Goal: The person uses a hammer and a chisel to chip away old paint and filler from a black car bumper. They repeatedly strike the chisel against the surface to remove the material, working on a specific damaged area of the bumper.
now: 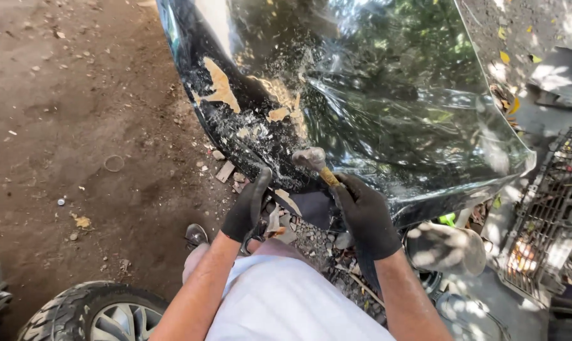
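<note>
A dented, glossy black car body panel [374, 95] lies in front of me, with paint chipped off and tan filler patches showing near its lower left edge. My right hand [365, 215], in a black glove, grips the wooden handle of a small hammer [311, 159], whose metal head rests against the panel's damaged area. My left hand [248, 205], also in a black glove, presses on the panel's lower edge, fingers curled over it. My knees in light shorts sit below the hands.
Brown dirt ground with pebbles and paint chips spreads to the left. A tyre on an alloy wheel [96, 312] lies at bottom left. A black grille [551, 208] and a round grey part [447, 249] lie at the right.
</note>
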